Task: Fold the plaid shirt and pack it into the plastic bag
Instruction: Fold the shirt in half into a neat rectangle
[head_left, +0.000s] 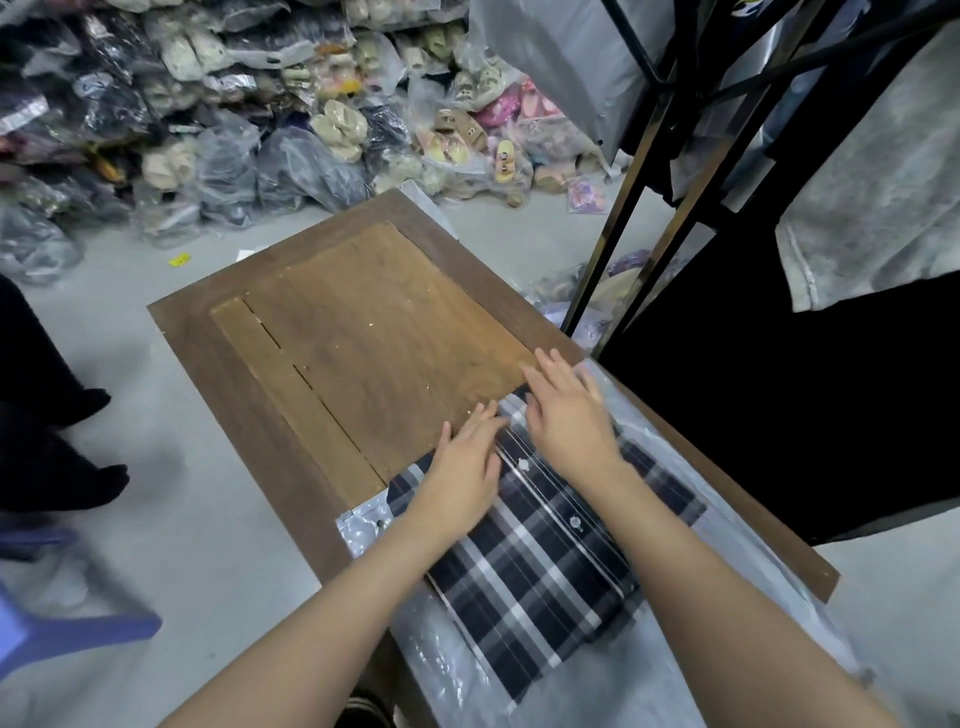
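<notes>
A folded dark plaid shirt (545, 571) with white buttons lies on the near right part of the wooden table (363, 322), on or inside a clear plastic bag (457, 660); I cannot tell which. My left hand (462, 467) rests flat on the shirt's far left part, fingers spread. My right hand (563, 410) lies flat on the shirt's far end near the collar, fingers stretched toward the table's right edge. Neither hand grips anything.
Heaps of bagged slippers and clothes (260, 104) fill the floor beyond the table. A black metal rack (649, 182) with hanging garments stands at the right. A blue plastic stool (52, 623) and a person's dark-clad legs (47, 415) are at the left.
</notes>
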